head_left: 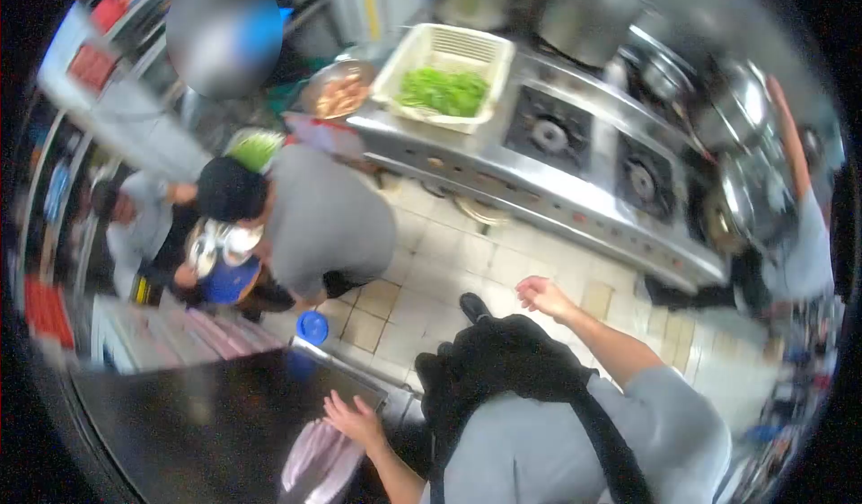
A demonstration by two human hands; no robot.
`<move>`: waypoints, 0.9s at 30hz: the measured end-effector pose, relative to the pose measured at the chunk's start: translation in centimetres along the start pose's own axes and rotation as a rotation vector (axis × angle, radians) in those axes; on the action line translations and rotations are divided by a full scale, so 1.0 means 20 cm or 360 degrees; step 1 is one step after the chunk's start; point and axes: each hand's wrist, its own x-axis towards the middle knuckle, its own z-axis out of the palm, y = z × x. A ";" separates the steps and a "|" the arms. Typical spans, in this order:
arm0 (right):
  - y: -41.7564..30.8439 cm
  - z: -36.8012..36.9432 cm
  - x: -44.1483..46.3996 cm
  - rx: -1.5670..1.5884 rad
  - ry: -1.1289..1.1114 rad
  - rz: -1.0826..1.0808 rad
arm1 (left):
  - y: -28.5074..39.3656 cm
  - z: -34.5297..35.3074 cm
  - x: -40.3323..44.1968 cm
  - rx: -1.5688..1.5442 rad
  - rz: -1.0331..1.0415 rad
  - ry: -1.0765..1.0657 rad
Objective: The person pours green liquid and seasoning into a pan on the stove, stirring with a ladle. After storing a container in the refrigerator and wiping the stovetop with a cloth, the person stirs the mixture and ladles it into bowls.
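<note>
My left hand (355, 420) is open with its fingers spread, at the edge of a dark, shiny counter (197, 423). Just beneath it lies a pale pink cloth (316, 468); whether the fingers touch it I cannot tell. Held out over the tiled floor, my right hand (541, 296) is open with slightly bent fingers and nothing visible in it. A round blue object (312, 327), perhaps a lid, is beyond the counter's corner.
A steel stove (593, 190) runs across the far side, bearing a cream basket (395, 100) of green leaves and large pots (588, 14). Bent over at the left is a person in grey (332, 207), facing another person (139, 225). A third person (799, 252) reaches at the right.
</note>
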 end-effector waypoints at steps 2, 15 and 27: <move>0.17 0.16 -0.16 -0.0136 -0.0051 -0.0004 | -0.08 0.17 0.00 -0.0278 0.0328 -0.0189; 1.00 -0.29 -0.78 -0.0415 0.0804 -0.0077 | 0.88 0.38 0.22 0.0088 0.1498 -0.1229; 2.60 -0.47 -1.71 0.0126 0.1309 0.0528 | 1.69 0.97 -0.52 -0.0078 0.2057 -0.1890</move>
